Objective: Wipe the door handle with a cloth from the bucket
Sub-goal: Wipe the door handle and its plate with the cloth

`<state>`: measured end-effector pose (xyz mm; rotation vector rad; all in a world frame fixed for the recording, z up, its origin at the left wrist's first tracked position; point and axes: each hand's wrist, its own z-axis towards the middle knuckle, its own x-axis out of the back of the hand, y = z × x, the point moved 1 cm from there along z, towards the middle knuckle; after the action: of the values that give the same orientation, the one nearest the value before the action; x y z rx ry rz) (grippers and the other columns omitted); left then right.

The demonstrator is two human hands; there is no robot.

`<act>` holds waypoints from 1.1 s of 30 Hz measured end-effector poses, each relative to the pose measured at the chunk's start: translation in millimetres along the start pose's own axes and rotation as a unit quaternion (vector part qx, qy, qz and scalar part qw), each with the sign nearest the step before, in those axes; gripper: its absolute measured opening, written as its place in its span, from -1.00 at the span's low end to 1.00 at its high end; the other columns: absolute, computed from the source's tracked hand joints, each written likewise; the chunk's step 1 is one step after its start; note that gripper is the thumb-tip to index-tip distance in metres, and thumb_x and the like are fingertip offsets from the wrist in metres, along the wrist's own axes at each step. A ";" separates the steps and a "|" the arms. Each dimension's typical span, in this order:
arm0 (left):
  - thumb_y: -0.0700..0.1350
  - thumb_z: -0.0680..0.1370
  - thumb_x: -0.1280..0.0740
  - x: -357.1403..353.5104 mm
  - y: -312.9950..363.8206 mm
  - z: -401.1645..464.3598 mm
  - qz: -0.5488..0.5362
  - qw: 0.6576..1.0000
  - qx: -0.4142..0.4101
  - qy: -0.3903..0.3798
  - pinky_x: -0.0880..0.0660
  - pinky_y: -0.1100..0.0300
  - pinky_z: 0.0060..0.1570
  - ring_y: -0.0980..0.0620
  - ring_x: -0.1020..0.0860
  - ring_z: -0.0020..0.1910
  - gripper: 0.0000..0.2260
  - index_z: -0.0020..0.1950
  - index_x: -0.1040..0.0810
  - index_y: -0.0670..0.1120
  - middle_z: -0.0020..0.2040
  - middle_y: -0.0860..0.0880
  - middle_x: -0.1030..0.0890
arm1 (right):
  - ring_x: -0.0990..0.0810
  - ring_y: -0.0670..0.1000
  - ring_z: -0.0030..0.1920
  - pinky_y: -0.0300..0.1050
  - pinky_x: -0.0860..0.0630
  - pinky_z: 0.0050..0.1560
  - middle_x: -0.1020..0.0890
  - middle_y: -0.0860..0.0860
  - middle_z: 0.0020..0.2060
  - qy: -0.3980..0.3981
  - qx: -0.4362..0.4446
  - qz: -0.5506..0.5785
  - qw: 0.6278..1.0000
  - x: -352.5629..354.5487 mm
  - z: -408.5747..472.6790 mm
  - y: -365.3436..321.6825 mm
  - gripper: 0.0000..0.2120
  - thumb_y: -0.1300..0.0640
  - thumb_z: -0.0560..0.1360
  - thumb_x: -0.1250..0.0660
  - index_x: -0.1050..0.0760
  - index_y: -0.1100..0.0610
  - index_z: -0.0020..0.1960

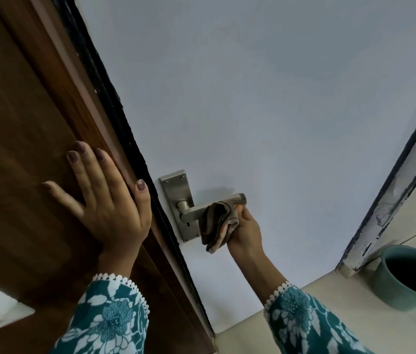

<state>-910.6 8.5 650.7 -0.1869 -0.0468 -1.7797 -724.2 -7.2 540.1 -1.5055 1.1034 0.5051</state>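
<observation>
Your right hand is clenched around the brown cloth, which is pressed against the outer half of the metal lever handle on the pale door. Your left hand lies flat and released, fingers spread, on the dark wooden frame beside the door's edge. The teal bucket stands on the floor at the door's lower right corner. To wipe well, fold the cloth right round the lever and draw it from the tip toward the backplate, then go over the neck and plate, which look untouched. Brace with the left hand so the door doesn't swing.
</observation>
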 end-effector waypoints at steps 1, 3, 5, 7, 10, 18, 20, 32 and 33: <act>-0.06 0.61 -0.06 0.6 0.6 0.2 -0.001 1.000 0.000 0.000 0.16 -0.27 0.39 -0.10 -0.01 0.53 -0.48 0.48 -0.12 -0.32 0.44 -0.36 -0.25 | -0.57 0.11 -0.01 0.06 -0.48 0.19 -0.60 0.14 -0.09 -0.003 -0.023 0.025 0.999 -3.1 -1.9 4.6 -0.76 0.29 0.62 -0.09 -0.54 0.18 0.01; -0.06 0.61 -0.05 1.1 1.6 1.1 -0.004 1.000 -0.004 0.000 0.09 -0.32 0.35 -0.10 -0.01 0.53 -0.49 0.49 -0.11 -0.32 0.43 -0.37 -0.25 | -0.54 0.15 0.06 0.13 -0.35 0.34 -0.58 0.17 -0.04 -0.013 -0.058 0.046 0.997 -12.2 -8.2 15.7 -0.77 0.30 0.61 -0.09 -0.51 0.17 0.06; -0.05 0.61 -0.06 0.8 1.4 0.9 -0.004 1.000 -0.004 -0.001 0.09 -0.31 0.36 -0.08 0.00 0.54 -0.48 0.49 -0.10 -0.31 0.44 -0.36 -0.25 | -0.54 0.15 0.05 0.14 -0.34 0.35 -0.58 0.19 0.00 -0.028 -0.086 0.050 0.995 -22.3 -15.1 31.7 -0.77 0.30 0.62 -0.08 -0.49 0.19 0.13; -0.05 0.62 -0.05 0.5 0.2 -0.4 -0.006 1.000 -0.001 -0.005 0.13 -0.27 0.39 -0.08 0.01 0.54 -0.48 0.50 -0.08 -0.29 0.45 -0.34 -0.24 | -0.56 0.14 0.04 0.10 -0.41 0.28 -0.59 0.19 0.04 -0.036 -0.107 0.061 0.992 -30.4 -21.4 46.1 -0.73 0.34 0.61 -0.07 -0.48 0.23 0.21; -0.04 0.62 -0.04 0.2 -1.1 -1.7 0.000 1.000 -0.001 -0.011 0.14 -0.26 0.40 -0.09 0.00 0.54 -0.48 0.52 -0.06 -0.27 0.47 -0.31 -0.22 | -0.57 0.14 0.03 0.09 -0.45 0.24 -0.61 0.18 0.02 -0.038 -0.118 0.045 0.991 -32.0 -24.5 51.4 -0.75 0.36 0.60 -0.10 -0.53 0.24 0.11; 0.00 0.63 -0.04 -1.6 -7.9 -13.8 0.015 0.999 -0.034 -0.032 0.22 -0.17 0.44 -0.06 0.07 0.55 -0.46 0.53 0.00 -0.24 0.50 -0.18 -0.11 | -0.55 0.16 0.00 0.16 -0.27 0.42 -0.57 0.21 -0.05 0.005 -0.082 0.057 0.995 -9.1 0.7 1.7 -0.79 0.29 0.59 -0.14 -0.48 0.29 0.15; 0.02 0.63 -0.04 -3.2 -8.1 -17.9 0.033 0.998 -0.042 -0.034 0.21 -0.17 0.44 -0.06 0.08 0.55 -0.45 0.53 0.01 -0.23 0.51 -0.12 -0.07 | -0.55 0.16 0.05 0.15 -0.29 0.40 -0.57 0.20 0.00 -0.007 -0.085 0.065 0.994 -8.4 1.7 1.8 -0.72 0.25 0.59 -0.15 -0.44 0.29 0.25; 0.03 0.63 -0.04 -3.9 -8.3 -19.7 0.028 0.998 -0.045 -0.041 0.18 -0.20 0.44 -0.05 0.07 0.55 -0.42 0.55 0.08 -0.18 0.57 -0.08 0.13 | -0.65 0.10 -0.17 -0.12 -0.57 -0.15 -0.68 0.12 -0.26 -0.050 0.001 -0.403 0.914 -27.5 -36.0 18.1 -0.84 0.20 0.52 -0.33 -0.64 0.24 -0.14; 0.03 0.62 -0.04 -3.6 -8.6 -19.9 0.025 0.998 -0.047 -0.041 0.18 -0.20 0.44 -0.04 0.07 0.55 -0.42 0.55 0.07 -0.17 0.58 -0.07 0.15 | -0.66 0.07 -0.20 -0.17 -0.55 -0.16 -0.69 0.09 -0.29 -0.056 0.031 -0.498 0.865 -23.3 -39.2 8.5 -0.86 0.19 0.49 -0.36 -0.64 0.21 -0.18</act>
<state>-920.2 11.1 631.2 -0.3264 -0.0184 -1.7240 -752.4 -34.5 564.7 -1.7258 0.1415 -0.1713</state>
